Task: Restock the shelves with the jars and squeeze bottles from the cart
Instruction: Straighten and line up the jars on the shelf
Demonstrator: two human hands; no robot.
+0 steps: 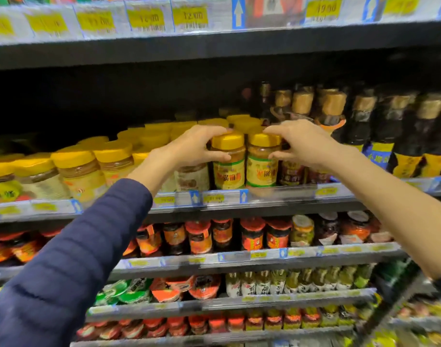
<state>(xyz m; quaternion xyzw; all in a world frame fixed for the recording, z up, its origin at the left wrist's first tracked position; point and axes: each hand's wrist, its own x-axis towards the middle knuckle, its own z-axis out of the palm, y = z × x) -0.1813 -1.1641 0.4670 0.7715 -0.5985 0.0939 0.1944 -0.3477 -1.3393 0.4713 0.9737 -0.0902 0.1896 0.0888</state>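
Both hands are up at the second shelf (277,196), each closed on a yellow-capped jar. The left hand (197,146) wraps the left jar (228,161), fingers over its cap and thumb pressing its front; the right hand (299,144) pinches the right jar (262,161) the same way from the other side. The two jars stand upright and touching at the front edge of the shelf, just behind the price rail (222,197), with more yellow caps (164,131) packed behind and to the left and dark bottles (379,136) close on the right. The main risk is the edge: the jars sit right at the lip, so a pull or a sloppy release could likely tip one forward over the rail and down onto the red jars (252,234) below, and they look like glass or hard plastic that would crack. Pushing them back too hard could shove the row behind and knock caps or topple a neighbour, since there seems to be little free room. The right hand's knuckles are near the bottles, so a wide swing on the way out might clip one. Gripping mostly by the cap is weak if a lid turns loose. The picture is blurred, so labels cannot be read, and the cart is out of view.
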